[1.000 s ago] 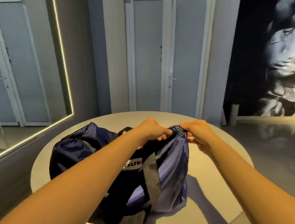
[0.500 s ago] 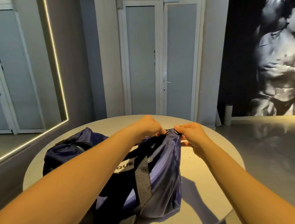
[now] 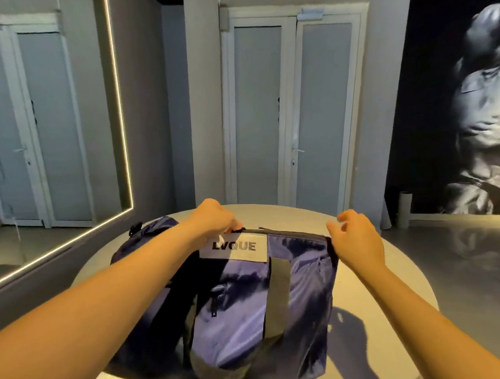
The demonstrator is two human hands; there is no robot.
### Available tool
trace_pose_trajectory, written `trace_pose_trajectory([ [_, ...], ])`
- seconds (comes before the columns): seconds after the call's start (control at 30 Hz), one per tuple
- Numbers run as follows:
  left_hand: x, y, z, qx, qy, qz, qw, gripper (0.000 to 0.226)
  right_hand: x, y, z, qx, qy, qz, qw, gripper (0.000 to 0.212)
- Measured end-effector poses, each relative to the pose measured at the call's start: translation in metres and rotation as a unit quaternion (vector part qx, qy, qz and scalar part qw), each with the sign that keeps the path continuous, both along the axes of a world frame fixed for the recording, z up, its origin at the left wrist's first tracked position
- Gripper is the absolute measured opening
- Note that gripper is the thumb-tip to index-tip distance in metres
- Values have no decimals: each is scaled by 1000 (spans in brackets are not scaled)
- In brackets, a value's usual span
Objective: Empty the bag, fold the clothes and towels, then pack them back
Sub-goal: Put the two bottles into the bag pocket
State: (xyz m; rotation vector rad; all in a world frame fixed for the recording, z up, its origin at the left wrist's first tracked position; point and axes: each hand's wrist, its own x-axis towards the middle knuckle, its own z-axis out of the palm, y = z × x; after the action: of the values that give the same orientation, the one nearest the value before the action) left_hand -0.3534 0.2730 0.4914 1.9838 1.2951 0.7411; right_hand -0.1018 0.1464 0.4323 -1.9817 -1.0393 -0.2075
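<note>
The navy nylon duffel bag stood on the round pale surface, just below both hands. The left hand pinched its top zip with curled fingers. The right hand sat at the zip's other end, and I could not tell whether it gripped. Unbraced there, the slack fabric could bunch and jam the slider. The surface's far rim curved just beyond the hands, and bare room lay right of the right hand.
</note>
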Motion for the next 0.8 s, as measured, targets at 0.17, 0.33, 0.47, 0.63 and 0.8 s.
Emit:
trace_pose_trajectory([
  [0.17, 9, -5, -1, 61, -15, -11, 998, 25, -70, 15, 31, -76, -249, 191, 946, 54],
  [0.33, -3, -9, -1, 67, -24, -11, 997, 27, -91, 31, 32, -139, -232, 192, 943, 23],
  [0.47, -27, -1, 8, 112, 27, 33, 993, 26, -88, 31, 38, -146, -301, 178, 926, 12],
  [0.63, -80, 13, 17, 192, 98, 116, 969, 22, -69, 30, 28, -150, -279, 142, 938, 11],
  [0.8, -109, 28, 13, 212, 112, 149, 959, 21, -60, 32, 29, -141, -244, 113, 953, 14],
])
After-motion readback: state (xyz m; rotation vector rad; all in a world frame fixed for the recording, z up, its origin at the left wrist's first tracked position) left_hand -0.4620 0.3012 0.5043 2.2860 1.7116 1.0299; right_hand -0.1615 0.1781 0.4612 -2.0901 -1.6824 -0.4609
